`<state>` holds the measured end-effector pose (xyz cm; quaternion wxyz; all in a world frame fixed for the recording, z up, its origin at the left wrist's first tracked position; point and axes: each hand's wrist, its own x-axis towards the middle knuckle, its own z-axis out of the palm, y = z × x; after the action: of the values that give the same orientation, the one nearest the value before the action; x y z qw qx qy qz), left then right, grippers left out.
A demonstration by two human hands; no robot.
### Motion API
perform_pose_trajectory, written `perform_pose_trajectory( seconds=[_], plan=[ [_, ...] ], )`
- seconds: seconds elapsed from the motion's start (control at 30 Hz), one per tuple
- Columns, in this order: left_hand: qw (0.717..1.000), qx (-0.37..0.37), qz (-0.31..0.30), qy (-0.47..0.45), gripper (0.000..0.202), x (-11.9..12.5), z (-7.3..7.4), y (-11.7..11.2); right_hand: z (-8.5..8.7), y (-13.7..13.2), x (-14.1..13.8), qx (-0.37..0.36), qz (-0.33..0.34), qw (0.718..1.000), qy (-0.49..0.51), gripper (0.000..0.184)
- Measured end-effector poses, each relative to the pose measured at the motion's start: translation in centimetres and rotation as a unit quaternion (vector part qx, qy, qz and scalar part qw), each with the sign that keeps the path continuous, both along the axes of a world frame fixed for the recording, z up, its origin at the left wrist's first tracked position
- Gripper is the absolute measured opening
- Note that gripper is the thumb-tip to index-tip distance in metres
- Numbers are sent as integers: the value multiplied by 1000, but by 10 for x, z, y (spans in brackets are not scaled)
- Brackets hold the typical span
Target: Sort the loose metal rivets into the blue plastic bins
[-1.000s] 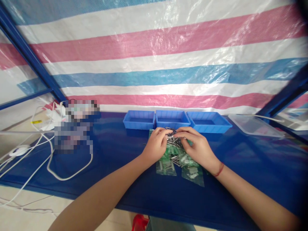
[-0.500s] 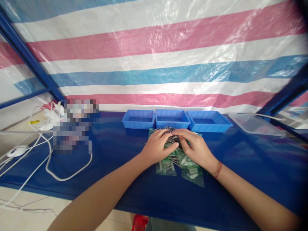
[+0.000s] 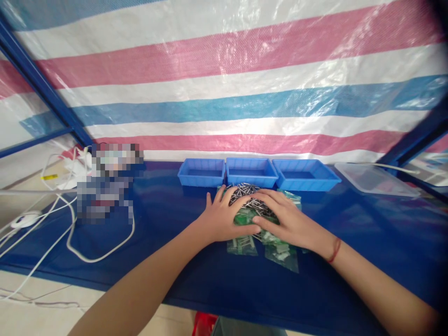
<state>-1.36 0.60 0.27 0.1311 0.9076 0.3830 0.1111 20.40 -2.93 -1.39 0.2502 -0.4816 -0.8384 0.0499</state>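
A heap of thin metal pins, perhaps nails or rivets, lies on and among green-tinted clear plastic bags. My left hand rests against the heap's left side with its fingers spread. On the other side, my right hand curves over the pins, its fingers apart and lying on the heap. The two thumbs almost meet in front of it. Below my left hand a small clear bag holds similar pins; another bag with whitish pieces lies under my right hand. My palms hide part of the heap.
Behind the heap stand three blue bins: a left bin, a middle bin and a right bin. A clear plastic lid lies at the back right. White cables trail over the blue table at left.
My fingers have spread wider and my hands have moved slightly apart. More of the pins now show between them, and the heap looks flatter and broader. My right wrist has shifted to the right.
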Motion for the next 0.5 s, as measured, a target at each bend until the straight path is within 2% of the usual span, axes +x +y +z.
perform_pose_trajectory(
  seconds=[0.2,0.4,0.5],
  plan=[
    [1000,14,-16,-23,85,3,-7,2,-5,0,-9,17,-15,999,49,39],
    [999,32,-33,-23,66,9,-6,-2,-2,3,-12,22,4,991,134,25],
    [999,33,-36,-15,58,11,-1,-5,-3,6,-12,39,12,985,166,25]
  ],
)
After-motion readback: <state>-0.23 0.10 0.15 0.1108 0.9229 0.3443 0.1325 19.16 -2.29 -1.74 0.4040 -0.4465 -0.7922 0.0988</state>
